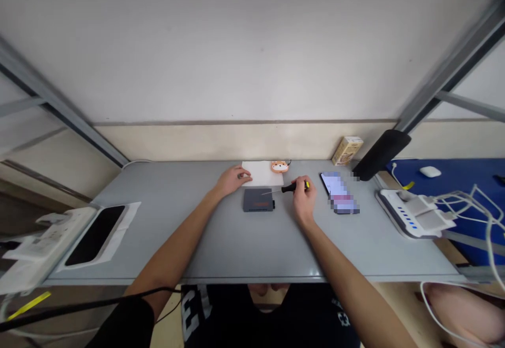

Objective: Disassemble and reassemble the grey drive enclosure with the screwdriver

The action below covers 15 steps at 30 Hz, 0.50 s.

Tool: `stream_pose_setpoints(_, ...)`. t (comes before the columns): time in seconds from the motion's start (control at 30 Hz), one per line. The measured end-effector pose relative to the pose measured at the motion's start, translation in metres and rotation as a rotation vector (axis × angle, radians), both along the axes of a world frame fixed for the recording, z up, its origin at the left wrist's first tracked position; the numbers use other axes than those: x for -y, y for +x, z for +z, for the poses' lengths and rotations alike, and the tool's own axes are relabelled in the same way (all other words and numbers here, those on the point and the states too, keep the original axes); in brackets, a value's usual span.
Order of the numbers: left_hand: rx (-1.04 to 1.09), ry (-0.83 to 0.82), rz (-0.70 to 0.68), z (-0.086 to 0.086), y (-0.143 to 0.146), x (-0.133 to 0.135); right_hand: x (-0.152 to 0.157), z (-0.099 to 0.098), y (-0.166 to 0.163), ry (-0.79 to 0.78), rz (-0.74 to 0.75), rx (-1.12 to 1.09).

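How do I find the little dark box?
Look at the middle of the grey table, between the left hand and the right hand. The box lies just this side of the white sheet, under the tip of the screwdriver. It is the only flat, dark grey block there.

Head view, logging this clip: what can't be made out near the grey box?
All head view.
- Tip of the slim black-and-yellow screwdriver in the right hand: too small; contact with the small dark grey box unclear.
- Screen of the black smartphone: pixelated.
- Grip of the left hand: too small.
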State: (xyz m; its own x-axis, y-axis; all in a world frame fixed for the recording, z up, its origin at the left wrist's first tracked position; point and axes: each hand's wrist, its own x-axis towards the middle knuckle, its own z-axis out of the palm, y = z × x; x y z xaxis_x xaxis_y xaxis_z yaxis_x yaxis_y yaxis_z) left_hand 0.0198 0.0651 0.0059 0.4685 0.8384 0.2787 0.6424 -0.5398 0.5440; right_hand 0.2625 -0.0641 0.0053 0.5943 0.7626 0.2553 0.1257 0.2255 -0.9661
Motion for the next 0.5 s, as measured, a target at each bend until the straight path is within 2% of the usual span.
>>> stream_pose_setpoints(0.17, 0.054, -0.043, 0.025, 0.010, -0.018, 0.033, -0.002, -0.004, 0.002, -0.024, -0.017, -0.050)
stream_pose_setpoints(0.27, 0.021, -0.235, -0.110, 0.013, -0.019, 0.060, -0.002, -0.003, 0.001, -0.014, -0.029, -0.063)
stream_pose_setpoints(0.33, -0.035, -0.276, -0.161, 0.014, -0.015, 0.074, 0.000, -0.001, 0.000, -0.013, -0.036, -0.068)
stream_pose_setpoints(0.5, 0.011, -0.257, -0.141, 0.011, -0.009, 0.083, 0.003, 0.008, -0.002, -0.015, -0.071, -0.048)
